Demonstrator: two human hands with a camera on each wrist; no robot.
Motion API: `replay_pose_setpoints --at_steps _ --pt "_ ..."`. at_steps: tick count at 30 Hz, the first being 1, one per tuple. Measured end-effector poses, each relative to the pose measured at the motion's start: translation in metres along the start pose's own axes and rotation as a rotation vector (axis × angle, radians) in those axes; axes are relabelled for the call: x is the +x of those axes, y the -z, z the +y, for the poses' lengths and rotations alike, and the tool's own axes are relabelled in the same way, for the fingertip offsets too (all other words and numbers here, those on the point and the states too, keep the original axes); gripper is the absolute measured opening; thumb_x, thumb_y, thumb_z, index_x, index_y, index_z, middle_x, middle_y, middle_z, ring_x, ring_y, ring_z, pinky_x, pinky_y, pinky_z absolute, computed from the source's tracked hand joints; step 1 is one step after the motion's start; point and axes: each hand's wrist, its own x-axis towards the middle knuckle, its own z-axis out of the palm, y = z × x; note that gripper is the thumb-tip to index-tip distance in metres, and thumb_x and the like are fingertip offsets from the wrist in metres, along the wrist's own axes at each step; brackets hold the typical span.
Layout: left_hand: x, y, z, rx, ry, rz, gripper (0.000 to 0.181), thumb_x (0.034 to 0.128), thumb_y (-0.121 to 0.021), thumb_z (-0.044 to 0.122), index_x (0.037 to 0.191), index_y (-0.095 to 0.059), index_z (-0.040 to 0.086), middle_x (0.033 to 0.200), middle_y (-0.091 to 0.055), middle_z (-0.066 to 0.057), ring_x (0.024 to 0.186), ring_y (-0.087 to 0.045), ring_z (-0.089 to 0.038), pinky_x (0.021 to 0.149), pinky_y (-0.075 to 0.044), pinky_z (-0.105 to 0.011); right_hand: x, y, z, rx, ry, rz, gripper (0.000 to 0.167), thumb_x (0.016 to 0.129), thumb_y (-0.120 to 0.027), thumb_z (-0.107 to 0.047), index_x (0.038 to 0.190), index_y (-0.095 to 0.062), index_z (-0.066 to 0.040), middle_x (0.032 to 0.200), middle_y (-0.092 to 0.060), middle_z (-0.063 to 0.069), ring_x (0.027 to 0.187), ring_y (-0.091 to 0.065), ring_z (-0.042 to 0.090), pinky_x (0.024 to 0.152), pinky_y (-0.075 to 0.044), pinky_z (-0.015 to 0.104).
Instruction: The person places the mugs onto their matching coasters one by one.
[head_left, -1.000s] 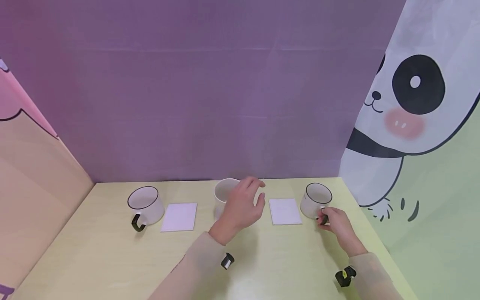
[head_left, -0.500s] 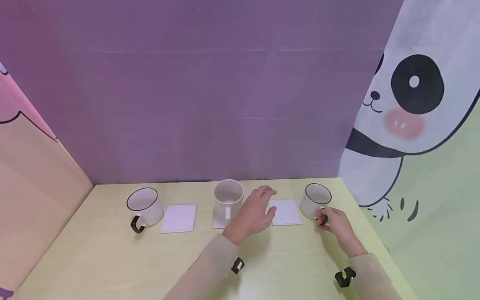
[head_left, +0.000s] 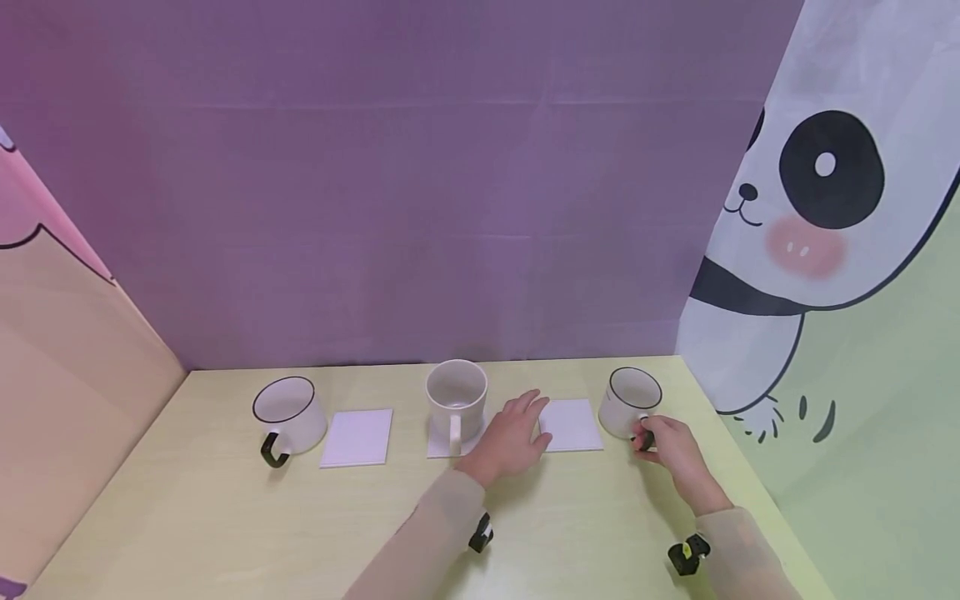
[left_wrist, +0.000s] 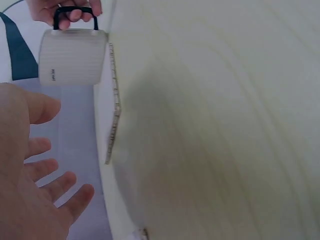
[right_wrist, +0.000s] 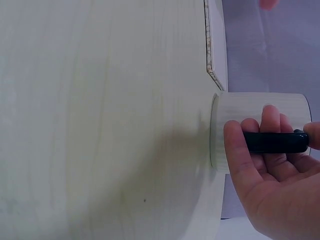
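Observation:
My right hand [head_left: 678, 460] grips the black handle [right_wrist: 277, 142] of a white dark-rimmed mug [head_left: 627, 410], which stands on the table right of a square white coaster [head_left: 572, 426]. My left hand [head_left: 510, 442] hovers with spread fingers between that coaster and the middle mug, touching neither. The middle mug [head_left: 447, 396], all white, stands upright on another coaster [head_left: 437, 448], its handle toward me. In the left wrist view my left hand [left_wrist: 30, 170] holds nothing, and the gripped mug [left_wrist: 72, 57] is beyond it.
At the left a white mug [head_left: 300, 423] with a dark rim and black handle stands on the table [head_left: 225, 517], beside a third square coaster [head_left: 357, 437]. A purple backdrop [head_left: 420, 183] rises behind the table, with a panda-printed panel [head_left: 810, 275] at the right.
My left hand has moved right and toward me, away from the middle mug, uncovering that mug and its coaster. My right hand keeps its grip, and the right mug has stayed in place.

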Motion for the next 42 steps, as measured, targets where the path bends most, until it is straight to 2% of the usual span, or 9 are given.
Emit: replay_pose_setpoints --at_steps 7,13,24,32,42 --pt "0.009 -0.012 -0.003 0.048 0.037 -0.060 0.055 0.1010 -0.057 0.031 0.150 -0.047 0.008 0.159 -0.040 -0.011 0.140 -0.043 -0.034 0.108 -0.044 -0.050 0.000 0.000 0.000 -0.004 -0.009 0.002 0.031 0.102 -0.039 -0.010 0.105 -0.059 0.012 0.084 -0.060 0.008 0.082 -0.059 0.018 0.083 -0.059 0.037" --pt "0.014 -0.018 -0.005 0.150 0.076 -0.117 0.055 0.1019 -0.054 0.036 0.150 -0.047 0.011 0.160 -0.040 -0.006 0.139 -0.046 -0.030 0.107 -0.044 -0.049 0.000 0.001 0.000 -0.001 -0.007 0.001 0.031 0.102 -0.039 -0.010 0.105 -0.060 0.012 0.083 -0.060 0.008 0.081 -0.059 0.017 0.083 -0.059 0.037" --pt "0.021 -0.016 -0.005 0.225 0.125 -0.186 0.058 0.1003 -0.056 0.040 0.151 -0.048 0.013 0.159 -0.041 -0.002 0.141 -0.042 -0.026 0.112 -0.039 -0.046 0.001 0.000 0.002 0.015 -0.001 0.005 0.029 0.101 -0.041 -0.009 0.102 -0.061 0.011 0.080 -0.060 0.005 0.079 -0.059 0.014 0.083 -0.059 0.038" --pt "0.024 -0.016 -0.007 0.214 0.117 -0.179 0.056 0.0985 -0.058 0.041 0.147 -0.053 0.014 0.157 -0.044 -0.001 0.139 -0.043 -0.025 0.110 -0.040 -0.045 0.000 0.000 -0.001 0.019 0.000 0.011 0.030 0.101 -0.040 -0.010 0.104 -0.059 0.013 0.081 -0.060 0.005 0.080 -0.059 0.015 0.084 -0.059 0.038" --pt "0.023 -0.019 -0.007 0.210 0.147 -0.183 0.057 0.0976 -0.060 0.043 0.148 -0.053 0.016 0.157 -0.045 0.001 0.139 -0.043 -0.024 0.108 -0.041 -0.044 0.001 -0.003 -0.002 0.034 -0.017 0.022 0.028 0.101 -0.042 -0.010 0.101 -0.060 0.012 0.077 -0.060 0.003 0.076 -0.059 0.014 0.079 -0.059 0.034"
